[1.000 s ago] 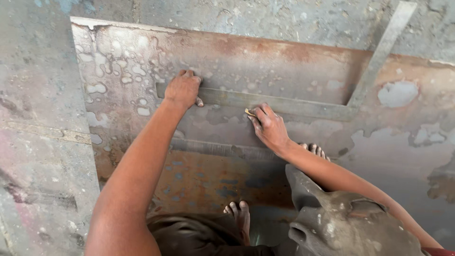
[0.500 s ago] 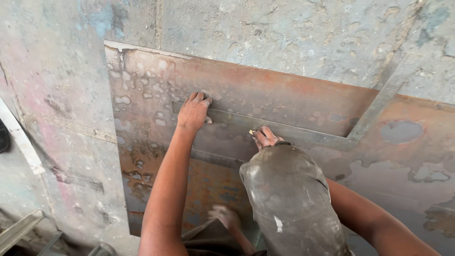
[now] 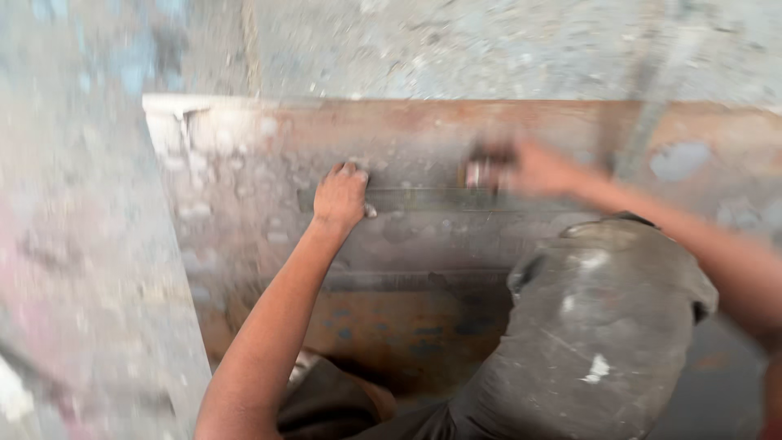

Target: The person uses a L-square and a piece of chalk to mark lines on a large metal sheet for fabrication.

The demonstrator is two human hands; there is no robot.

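Observation:
My left hand [image 3: 340, 195] presses flat, fingers spread, on the left end of a long flat metal strip [image 3: 423, 200] that lies across a rusty steel plate [image 3: 244, 163]. Further right along the strip, my right hand [image 3: 542, 169] is blurred by motion. Its fingers pinch a small pale stub [image 3: 481, 173] whose tip sits at the strip's upper edge. The blur hides what the stub is.
My bent knee in dusty grey trousers [image 3: 611, 318] fills the lower right and covers part of the plate. A second metal strip [image 3: 643, 122] slants up at the right. Grey concrete floor [image 3: 81, 244] borders the plate at left and top.
The view has swung and blurred. My right hand has slid right along the strip with the stub. My left hand stays pressed on the strip's left end.

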